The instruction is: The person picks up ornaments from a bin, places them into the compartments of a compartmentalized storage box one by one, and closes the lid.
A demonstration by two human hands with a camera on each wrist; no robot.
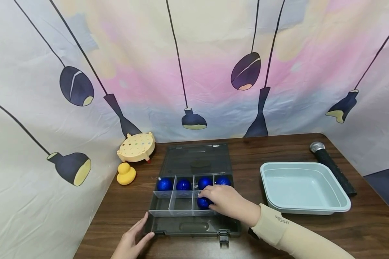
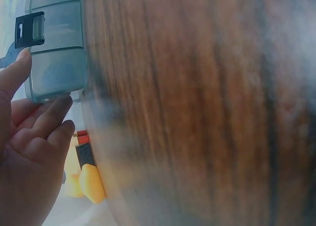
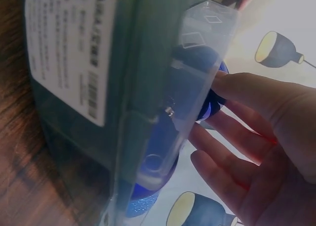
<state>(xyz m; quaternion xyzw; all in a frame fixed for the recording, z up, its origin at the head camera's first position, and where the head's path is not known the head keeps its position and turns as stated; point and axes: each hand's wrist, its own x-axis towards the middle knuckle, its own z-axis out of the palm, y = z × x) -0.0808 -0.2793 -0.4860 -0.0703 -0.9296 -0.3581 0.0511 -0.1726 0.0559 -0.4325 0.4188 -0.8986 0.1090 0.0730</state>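
A dark clear plastic organizer box (image 1: 168, 226) lies on the table with its lid (image 1: 181, 158) folded back. Blue baubles fill the back row of compartments, among them one at the far left (image 1: 164, 184) and one beside it (image 1: 183, 185). My right hand (image 1: 228, 201) reaches over the front row and pinches a blue bauble (image 1: 203, 203) at the third compartment; the right wrist view shows thumb and fingers around this bauble (image 3: 213, 105). The hand covers the front right compartment. My left hand (image 1: 133, 240) rests at the box's front left corner, thumb and fingers spread along its sides.
To the right stand a pale blue tray (image 1: 311, 208) and a microphone (image 1: 334, 169) behind it. On the left are a yellow rubber duck (image 1: 126, 174) and a round cream toy with dots (image 1: 137, 147). A latch (image 1: 224, 237) hangs off the box's front edge.
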